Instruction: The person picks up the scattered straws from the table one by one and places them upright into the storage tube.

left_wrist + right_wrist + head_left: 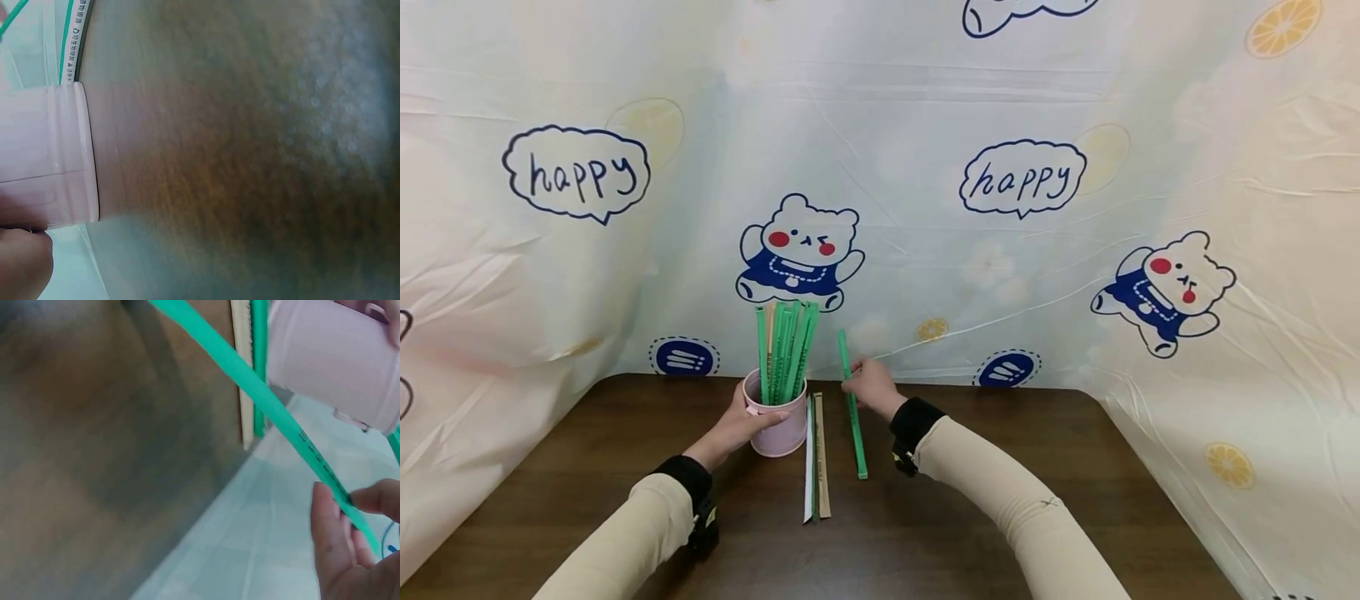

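Observation:
A pink bucket (777, 435) stands upright on the table, holding a bunch of straws in green paper wrappers (787, 350) and a brown one among them. My left hand (733, 429) grips the bucket's near left side, thumb across its front. To the right of it, my right hand (874, 387) pinches a single green-wrapped straw (857, 437) near its upper end. In the right wrist view, thumb and fingers (331, 531) hold that straw, which slants across the picture. Between bucket and right hand lie a white-and-green wrapped strip (809, 471) and a brown-wrapped one (822, 471), side by side.
The dark brown table (970, 517) ends at the back against a hanging cloth (910, 200) printed with bears and "happy" bubbles. The cloth also hangs along both sides. The bucket stands close to the table's back edge.

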Available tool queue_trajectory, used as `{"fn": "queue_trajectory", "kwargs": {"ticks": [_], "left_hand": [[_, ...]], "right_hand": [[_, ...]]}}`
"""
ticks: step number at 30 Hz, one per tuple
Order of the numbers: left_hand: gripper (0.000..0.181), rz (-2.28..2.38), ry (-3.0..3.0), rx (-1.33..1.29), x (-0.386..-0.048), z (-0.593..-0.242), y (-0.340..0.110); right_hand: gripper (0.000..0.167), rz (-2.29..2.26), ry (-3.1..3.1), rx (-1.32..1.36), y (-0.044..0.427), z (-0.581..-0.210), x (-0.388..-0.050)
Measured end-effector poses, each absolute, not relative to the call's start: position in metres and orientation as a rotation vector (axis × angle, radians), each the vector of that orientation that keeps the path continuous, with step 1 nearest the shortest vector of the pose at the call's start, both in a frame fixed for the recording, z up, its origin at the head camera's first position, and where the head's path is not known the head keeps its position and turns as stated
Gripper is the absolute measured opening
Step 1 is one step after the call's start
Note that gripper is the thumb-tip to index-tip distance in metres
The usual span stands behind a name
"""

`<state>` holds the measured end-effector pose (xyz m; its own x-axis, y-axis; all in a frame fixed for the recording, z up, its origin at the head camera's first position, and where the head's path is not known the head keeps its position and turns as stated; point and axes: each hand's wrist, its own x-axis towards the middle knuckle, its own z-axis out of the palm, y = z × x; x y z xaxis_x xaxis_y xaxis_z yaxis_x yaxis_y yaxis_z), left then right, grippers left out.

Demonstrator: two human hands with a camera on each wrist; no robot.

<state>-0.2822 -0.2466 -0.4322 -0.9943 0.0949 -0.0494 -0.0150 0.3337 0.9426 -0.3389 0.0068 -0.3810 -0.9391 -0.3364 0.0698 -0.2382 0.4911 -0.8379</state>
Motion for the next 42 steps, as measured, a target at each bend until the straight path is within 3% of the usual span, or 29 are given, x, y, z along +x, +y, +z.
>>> {"fn": "queue_trajectory", "kwargs": {"ticks": [13,19,30,42], "left_hand": [[0.107,1.758,2.465,0.069,-0.283,-0.432,-0.247],[0.106,1.766,2.465,0.073,-0.283,-0.432,-0.248],[0.107,1.743,2.481,0.085,-0.279,-0.433,-0.246],[0.107,1.728,2.487,0.085,-0.279,-0.433,-0.246]], "right_hand": [[0.03,-1.843,2.67,-0.702,-0.005,-0.31,-0.338],[0.028,-2.045,2.594,-0.779,-0.015,-0.295,-0.331],[0.03,-2.083,2.574,-0.837,-0.029,-0.3,-0.323],[0.029,-1.85,2.641,-0.775,-0.044,-0.347,-0.322]]}}
